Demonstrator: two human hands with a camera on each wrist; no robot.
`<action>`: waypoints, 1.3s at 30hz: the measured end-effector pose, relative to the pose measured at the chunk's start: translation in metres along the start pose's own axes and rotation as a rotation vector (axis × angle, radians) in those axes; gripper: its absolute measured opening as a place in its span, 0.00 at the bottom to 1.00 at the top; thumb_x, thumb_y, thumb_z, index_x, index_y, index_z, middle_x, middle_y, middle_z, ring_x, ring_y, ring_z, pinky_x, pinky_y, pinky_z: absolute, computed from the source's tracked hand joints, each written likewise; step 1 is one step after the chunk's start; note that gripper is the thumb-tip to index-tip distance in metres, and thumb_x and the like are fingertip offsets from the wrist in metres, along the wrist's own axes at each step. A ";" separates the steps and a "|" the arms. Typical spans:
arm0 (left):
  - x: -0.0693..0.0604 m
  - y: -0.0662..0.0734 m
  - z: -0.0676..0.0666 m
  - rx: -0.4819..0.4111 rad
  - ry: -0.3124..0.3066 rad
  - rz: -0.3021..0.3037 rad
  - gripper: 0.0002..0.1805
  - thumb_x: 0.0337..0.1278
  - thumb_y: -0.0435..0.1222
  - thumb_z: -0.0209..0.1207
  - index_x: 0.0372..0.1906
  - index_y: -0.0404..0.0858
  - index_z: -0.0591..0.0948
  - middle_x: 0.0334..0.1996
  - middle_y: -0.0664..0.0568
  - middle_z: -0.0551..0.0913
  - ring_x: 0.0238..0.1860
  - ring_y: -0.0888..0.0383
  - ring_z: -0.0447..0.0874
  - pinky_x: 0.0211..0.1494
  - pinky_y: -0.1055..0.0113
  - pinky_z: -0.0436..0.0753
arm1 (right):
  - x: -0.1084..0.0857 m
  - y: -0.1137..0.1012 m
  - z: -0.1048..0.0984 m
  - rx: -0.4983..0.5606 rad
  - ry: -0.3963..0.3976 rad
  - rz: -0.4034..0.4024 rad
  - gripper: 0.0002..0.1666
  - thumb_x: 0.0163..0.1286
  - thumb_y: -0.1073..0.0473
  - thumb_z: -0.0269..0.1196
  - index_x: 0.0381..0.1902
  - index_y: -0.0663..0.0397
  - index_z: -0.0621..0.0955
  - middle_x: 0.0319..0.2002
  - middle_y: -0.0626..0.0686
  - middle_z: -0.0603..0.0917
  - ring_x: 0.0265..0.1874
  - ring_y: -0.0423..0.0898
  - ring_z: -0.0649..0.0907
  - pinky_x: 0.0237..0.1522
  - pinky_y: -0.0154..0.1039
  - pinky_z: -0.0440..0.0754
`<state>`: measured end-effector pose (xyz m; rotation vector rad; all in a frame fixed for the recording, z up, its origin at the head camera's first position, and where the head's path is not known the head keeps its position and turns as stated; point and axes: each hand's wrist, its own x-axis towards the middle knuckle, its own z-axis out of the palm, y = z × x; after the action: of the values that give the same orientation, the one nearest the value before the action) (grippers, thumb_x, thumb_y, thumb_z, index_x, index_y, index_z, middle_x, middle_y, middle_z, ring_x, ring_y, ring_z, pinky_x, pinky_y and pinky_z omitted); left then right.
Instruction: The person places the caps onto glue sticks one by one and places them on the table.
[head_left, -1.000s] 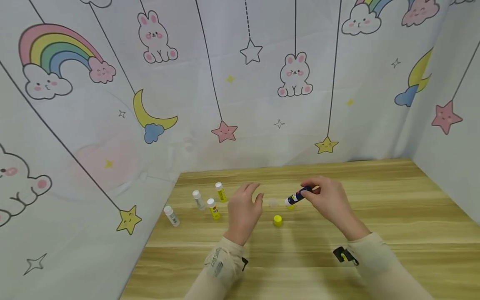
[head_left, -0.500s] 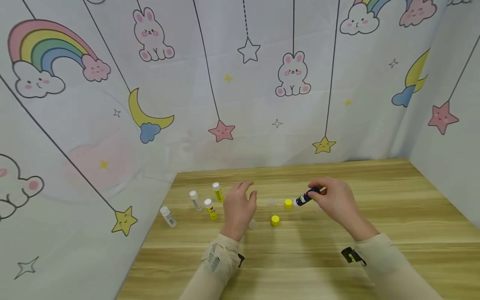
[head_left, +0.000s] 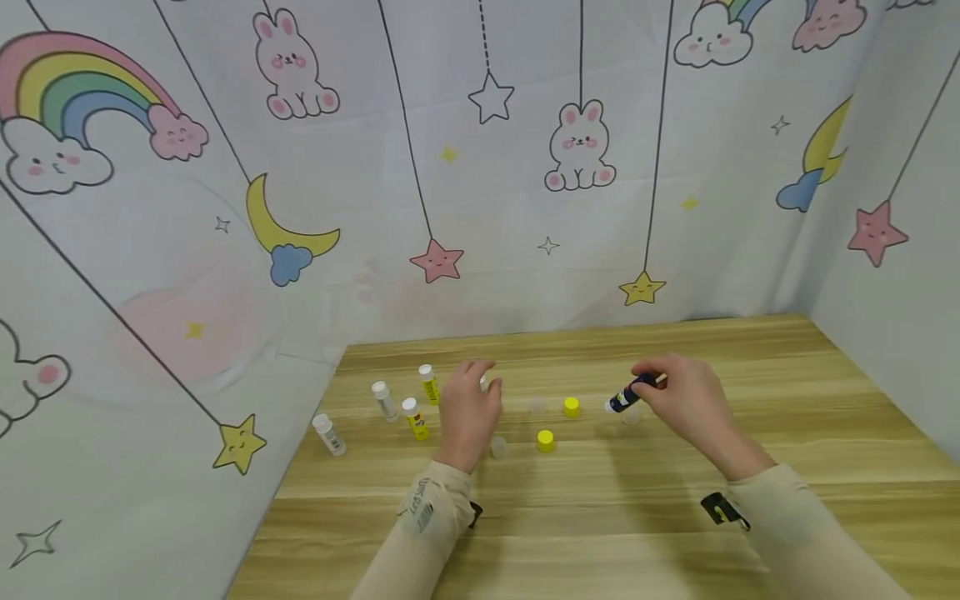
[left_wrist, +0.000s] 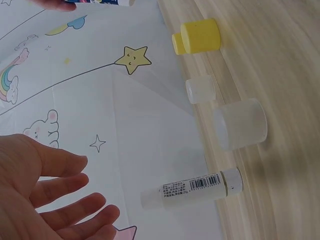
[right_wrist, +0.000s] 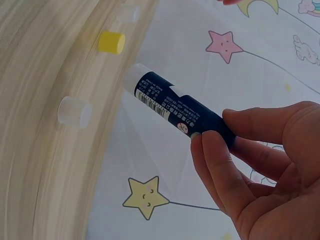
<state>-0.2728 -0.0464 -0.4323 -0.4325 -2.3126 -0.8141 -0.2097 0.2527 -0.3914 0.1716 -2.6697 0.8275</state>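
My right hand (head_left: pixel 693 408) pinches a dark blue glue stick (right_wrist: pixel 175 105) at one end. It tilts, its uncovered pale end pointing down and left, above a translucent cap (head_left: pixel 632 415). Over the table at left-centre, my left hand (head_left: pixel 468 412) hangs with loosely curved fingers and holds nothing. Close by it, a translucent-bodied glue stick (left_wrist: pixel 195 191) stands on its white end, mostly hidden by the hand in the head view. Between the hands are two yellow caps (head_left: pixel 572 407) and further translucent caps (head_left: pixel 499 447).
Left of my left hand, several glue sticks stand on the wooden table (head_left: pixel 585 517): yellow ones (head_left: pixel 415 419) and whitish ones (head_left: pixel 328 435), all with white tops. A patterned white curtain (head_left: pixel 510 192) rises behind the table and along its sides.
My right hand has carried the blue glue stick rightward, from beside the far yellow cap to above a translucent cap. My left hand has drifted slightly left. The head view has turned a little.
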 end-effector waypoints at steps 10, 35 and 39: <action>0.002 -0.007 0.005 -0.022 -0.019 -0.047 0.14 0.55 0.31 0.71 0.48 0.37 0.87 0.46 0.45 0.86 0.44 0.48 0.86 0.45 0.54 0.85 | -0.003 0.009 -0.008 -0.015 0.001 -0.005 0.11 0.64 0.62 0.72 0.44 0.59 0.88 0.41 0.58 0.88 0.33 0.55 0.87 0.34 0.53 0.84; 0.004 -0.021 0.018 -0.117 -0.091 -0.261 0.20 0.52 0.28 0.71 0.53 0.37 0.85 0.50 0.42 0.84 0.52 0.43 0.83 0.55 0.48 0.81 | -0.020 0.044 -0.032 -0.132 -0.031 -0.045 0.09 0.61 0.63 0.73 0.39 0.60 0.88 0.36 0.56 0.86 0.31 0.51 0.84 0.31 0.50 0.81; 0.004 -0.021 0.021 -0.128 -0.101 -0.281 0.21 0.53 0.29 0.71 0.54 0.37 0.85 0.50 0.42 0.84 0.51 0.43 0.83 0.53 0.48 0.81 | -0.024 0.051 -0.035 -0.143 -0.032 -0.042 0.08 0.60 0.63 0.73 0.38 0.60 0.88 0.33 0.55 0.85 0.30 0.50 0.83 0.31 0.50 0.81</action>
<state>-0.2960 -0.0484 -0.4513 -0.2083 -2.4580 -1.1030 -0.1882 0.3152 -0.3998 0.2073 -2.7332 0.6227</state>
